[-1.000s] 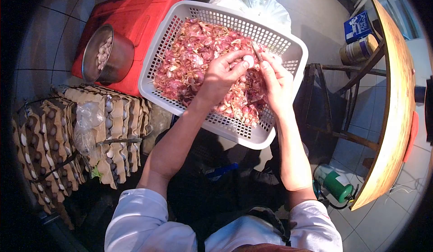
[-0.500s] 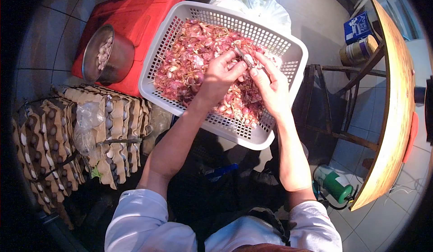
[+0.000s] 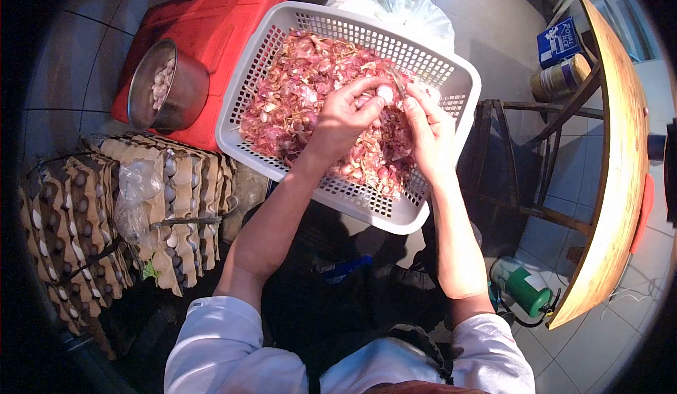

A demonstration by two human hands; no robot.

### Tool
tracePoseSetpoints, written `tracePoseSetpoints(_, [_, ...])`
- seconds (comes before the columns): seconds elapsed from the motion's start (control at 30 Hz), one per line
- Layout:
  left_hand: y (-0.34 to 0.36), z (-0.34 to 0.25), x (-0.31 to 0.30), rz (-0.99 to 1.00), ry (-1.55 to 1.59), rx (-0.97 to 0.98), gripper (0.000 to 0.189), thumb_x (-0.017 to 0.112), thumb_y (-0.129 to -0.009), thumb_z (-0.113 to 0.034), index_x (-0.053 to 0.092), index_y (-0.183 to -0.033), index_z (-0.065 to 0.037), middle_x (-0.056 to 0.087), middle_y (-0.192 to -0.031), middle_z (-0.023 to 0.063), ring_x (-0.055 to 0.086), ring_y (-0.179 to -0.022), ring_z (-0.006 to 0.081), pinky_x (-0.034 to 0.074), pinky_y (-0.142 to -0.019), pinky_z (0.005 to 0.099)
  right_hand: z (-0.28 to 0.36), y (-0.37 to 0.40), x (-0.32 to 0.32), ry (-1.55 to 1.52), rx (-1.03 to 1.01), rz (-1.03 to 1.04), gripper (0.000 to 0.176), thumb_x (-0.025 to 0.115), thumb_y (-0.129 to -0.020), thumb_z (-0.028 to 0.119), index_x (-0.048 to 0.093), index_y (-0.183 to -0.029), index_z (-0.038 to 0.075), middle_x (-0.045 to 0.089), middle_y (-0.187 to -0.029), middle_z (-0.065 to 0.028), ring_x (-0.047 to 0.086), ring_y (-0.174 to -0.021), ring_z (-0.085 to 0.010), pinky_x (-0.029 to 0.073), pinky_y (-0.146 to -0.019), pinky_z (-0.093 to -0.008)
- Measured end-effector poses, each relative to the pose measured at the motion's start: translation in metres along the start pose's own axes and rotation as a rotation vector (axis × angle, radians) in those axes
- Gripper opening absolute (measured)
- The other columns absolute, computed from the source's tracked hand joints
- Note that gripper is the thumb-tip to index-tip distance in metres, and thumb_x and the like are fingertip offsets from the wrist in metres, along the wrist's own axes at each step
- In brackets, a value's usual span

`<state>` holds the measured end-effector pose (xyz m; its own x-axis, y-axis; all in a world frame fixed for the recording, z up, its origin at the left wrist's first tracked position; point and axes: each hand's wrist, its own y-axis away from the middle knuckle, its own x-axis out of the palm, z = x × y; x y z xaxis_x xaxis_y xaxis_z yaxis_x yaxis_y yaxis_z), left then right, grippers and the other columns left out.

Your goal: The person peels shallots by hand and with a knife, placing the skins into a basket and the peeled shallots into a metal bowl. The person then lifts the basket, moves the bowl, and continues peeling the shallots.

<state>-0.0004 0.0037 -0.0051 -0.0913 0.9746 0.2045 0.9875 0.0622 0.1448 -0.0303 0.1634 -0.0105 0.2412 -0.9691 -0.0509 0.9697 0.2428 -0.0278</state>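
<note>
Pinched in the fingers of my left hand (image 3: 347, 118) is a pale, smooth shallot (image 3: 384, 92). My right hand (image 3: 431, 133) grips a small knife (image 3: 399, 84), its thin blade pointing up and away beside the shallot. Most of the knife's handle is hidden by the fingers. Both hands are over a grey plastic basket (image 3: 395, 216) with a perforated wall. Inside it lies a heap of reddish shallots and loose papery skins (image 3: 303, 77).
Left of the basket, a metal pot (image 3: 189, 87) of whitish peeled bulbs (image 3: 163, 82) rests on a red box (image 3: 229, 20). Below stand stacked egg trays (image 3: 176, 211). A plastic bag (image 3: 419, 17) lies behind the basket. At right are a wooden tabletop (image 3: 620, 147) and a green canister (image 3: 529, 292).
My right hand and the knife have shifted slightly right, away from the shallot, and the blade is tilted differently. The pale shallot in my left fingers now shows more fully.
</note>
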Motion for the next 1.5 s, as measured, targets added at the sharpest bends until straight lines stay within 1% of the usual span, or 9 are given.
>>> tracePoseSetpoints(0.13, [0.001,0.002,0.0,0.034,0.226,-0.017,0.032,0.051,-0.095,-0.006,0.051,-0.125,0.001,0.057,-0.084,0.0026,0.055,-0.071,0.0088,0.046,-0.066,0.0206,-0.006,-0.003,0.0,-0.116,0.033,-0.006,0.037,0.059,-0.095,0.015,0.057,-0.127,-0.004,0.065,-0.116,-0.0137,0.059,-0.106,-0.0154,0.044,-0.095,-0.0292])
tracePoseSetpoints(0.23, [0.0,0.004,-0.003,0.023,0.235,-0.079,0.033,0.05,-0.095,-0.006,0.049,-0.127,0.0,0.056,-0.085,0.0037,0.054,-0.072,0.0096,0.045,-0.066,0.0211,0.004,0.0,0.002,-0.117,0.021,0.024,0.043,0.06,-0.094,0.014,0.052,-0.132,-0.004,0.062,-0.122,-0.0145,0.057,-0.109,-0.0157,0.044,-0.096,-0.0296])
tracePoseSetpoints(0.33, [-0.003,0.005,0.001,-0.016,0.276,-0.056,0.034,0.049,-0.095,-0.006,0.048,-0.128,0.0,0.056,-0.086,0.0032,0.055,-0.072,0.0092,0.046,-0.066,0.0205,0.01,0.002,0.003,-0.066,-0.003,0.061,0.045,0.061,-0.093,0.014,0.05,-0.134,-0.004,0.061,-0.123,-0.0147,0.057,-0.109,-0.0158,0.044,-0.095,-0.0297])
tracePoseSetpoints(0.5, [-0.002,0.007,-0.002,0.044,0.165,-0.019,0.032,0.052,-0.095,-0.008,0.05,-0.127,-0.001,0.059,-0.089,0.0011,0.054,-0.071,0.0066,0.046,-0.063,0.0194,0.014,0.003,0.004,0.128,-0.081,0.08,0.044,0.064,-0.091,0.015,0.055,-0.13,-0.001,0.065,-0.119,-0.0162,0.06,-0.108,-0.018,0.045,-0.095,-0.0311])
tracePoseSetpoints(0.7, [-0.003,0.008,-0.003,0.007,0.105,-0.018,0.037,0.055,-0.096,-0.012,0.048,-0.13,0.0,0.062,-0.089,0.0,0.054,-0.069,0.0044,0.045,-0.06,0.0183,0.013,0.003,0.004,0.241,-0.16,0.087,0.044,0.067,-0.088,0.015,0.057,-0.128,0.002,0.065,-0.118,-0.0207,0.062,-0.113,-0.0277,0.046,-0.097,-0.0362])
tracePoseSetpoints(1.13, [-0.002,0.005,-0.003,-0.035,-0.083,0.1,0.032,0.057,-0.094,-0.01,0.056,-0.125,-0.001,0.063,-0.091,-0.0012,0.052,-0.068,0.0017,0.044,-0.058,0.0173,0.017,0.003,0.006,0.238,-0.17,0.089,0.035,0.062,-0.092,0.013,0.06,-0.124,0.002,0.066,-0.116,-0.0198,0.062,-0.114,-0.0278,0.046,-0.097,-0.0356])
tracePoseSetpoints(1.3, [-0.002,0.006,-0.002,-0.057,-0.064,0.04,0.031,0.058,-0.095,-0.011,0.057,-0.124,0.0,0.059,-0.08,-0.0015,0.051,-0.064,0.0032,0.042,-0.056,0.0183,0.017,0.004,0.006,0.228,-0.172,0.073,0.031,0.059,-0.094,0.013,0.061,-0.123,0.002,0.066,-0.116,-0.0189,0.062,-0.113,-0.0267,0.047,-0.096,-0.0346])
tracePoseSetpoints(1.4, [-0.001,0.001,0.003,-0.077,-0.047,0.007,0.031,0.058,-0.095,-0.013,0.058,-0.122,0.001,0.056,-0.073,-0.0016,0.05,-0.062,0.0044,0.041,-0.056,0.0192,0.016,0.005,0.005,0.18,-0.089,0.046,0.031,0.057,-0.095,0.013,0.061,-0.124,0.001,0.066,-0.117,-0.0183,0.061,-0.114,-0.0256,0.045,-0.098,-0.0343])
tracePoseSetpoints(1.5, [0.001,-0.004,0.007,-0.102,-0.039,0.0,0.03,0.058,-0.095,-0.014,0.059,-0.121,0.001,0.054,-0.071,-0.0018,0.05,-0.061,0.0049,0.042,-0.057,0.0199,-0.001,-0.007,-0.001,0.113,-0.151,-0.04,0.033,0.056,-0.095,0.013,0.059,-0.125,0.0,0.064,-0.12,-0.018,0.058,-0.117,-0.025,0.043,-0.1,-0.0341])
